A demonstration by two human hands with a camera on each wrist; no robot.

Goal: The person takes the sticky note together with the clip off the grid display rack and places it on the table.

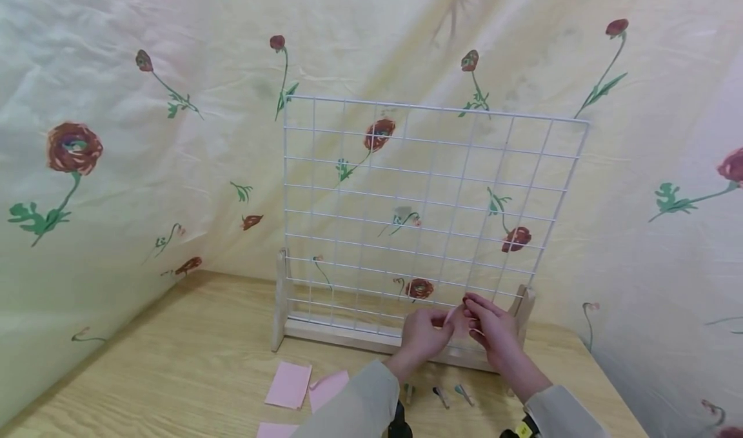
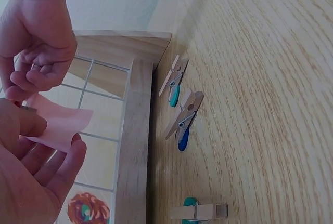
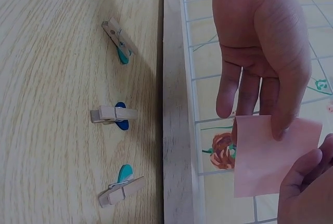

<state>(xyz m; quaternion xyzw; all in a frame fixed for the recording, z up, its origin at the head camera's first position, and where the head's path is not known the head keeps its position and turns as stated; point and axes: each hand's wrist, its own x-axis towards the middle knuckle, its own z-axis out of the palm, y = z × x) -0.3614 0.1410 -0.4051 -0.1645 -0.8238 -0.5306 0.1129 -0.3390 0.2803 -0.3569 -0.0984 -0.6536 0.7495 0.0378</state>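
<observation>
My left hand (image 1: pixel 426 335) pinches a pink paper note (image 3: pixel 260 167) by one edge, thumb in front and fingers behind. The note is upright before the lower right of a white wire grid (image 1: pixel 426 183). My right hand (image 1: pixel 493 325) is at the note's other side, its fingertips pinching a small clothespin (image 2: pixel 17 103) by the note's top. Only a red bit and some metal of it show; the fingers hide the rest. Whether it bites on the note or a wire, I cannot tell.
Wooden feet (image 1: pixel 280 302) and a wooden bar (image 1: pixel 342 337) hold the grid up. Three wooden clothespins (image 1: pixel 441 397) with teal and blue pieces lie before it. Several pink notes (image 1: pixel 288 385) lie on the table (image 1: pixel 174 360) at left. A flowered cloth (image 1: pixel 232 102) hangs behind.
</observation>
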